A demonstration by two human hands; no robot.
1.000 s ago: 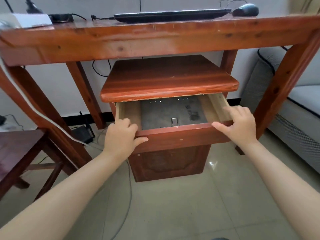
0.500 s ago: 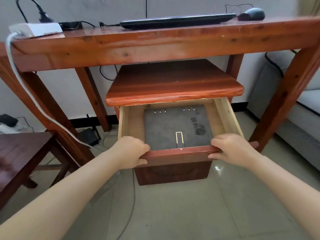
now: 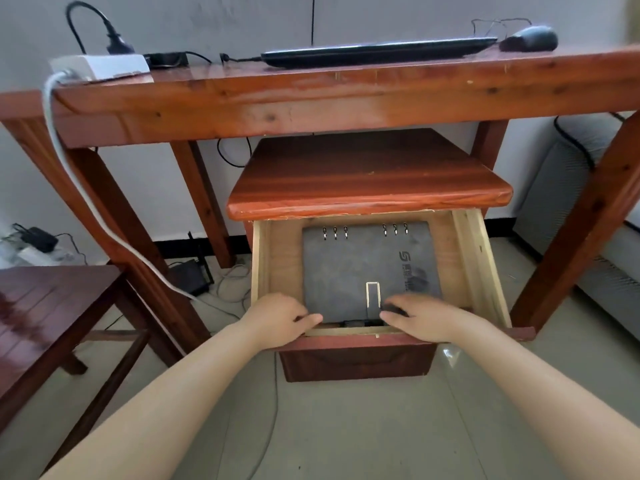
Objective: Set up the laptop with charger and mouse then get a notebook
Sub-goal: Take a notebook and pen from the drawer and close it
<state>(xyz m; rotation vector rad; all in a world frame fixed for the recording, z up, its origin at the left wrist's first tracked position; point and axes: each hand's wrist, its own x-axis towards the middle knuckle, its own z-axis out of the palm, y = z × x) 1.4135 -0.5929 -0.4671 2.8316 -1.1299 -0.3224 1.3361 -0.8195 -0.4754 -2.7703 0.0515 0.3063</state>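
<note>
A dark grey ring-bound notebook with a metal clasp loop [image 3: 367, 268] is lying flat inside the pulled-out pale wooden drawer [image 3: 479, 261] of a small reddish-brown cabinet [image 3: 367, 178], sitting at about 6 o'clock from the long reddish wooden desk [image 3: 311, 95] above it. The left hand [image 3: 280, 317] is reaching over the drawer's front edge at the notebook's 7 o'clock corner, fingers curled and touching the near edge of the cover; whether they are actually gripping it, I cannot tell. The right hand [image 3: 420, 315] is resting at the notebook's 5 o'clock corner, fingers bent down onto the cover just beside the clasp, pressing or grasping its near edge, though a firm hold is not clear. On the desk, a closed black laptop [image 3: 377, 51] is lying at 12 o'clock with a black mouse [image 3: 531, 38] just beside it at 3 o'clock, and a black charger brick [image 3: 166, 59] and a white power strip [image 3: 100, 65] are sitting at its 9 o'clock side.
</note>
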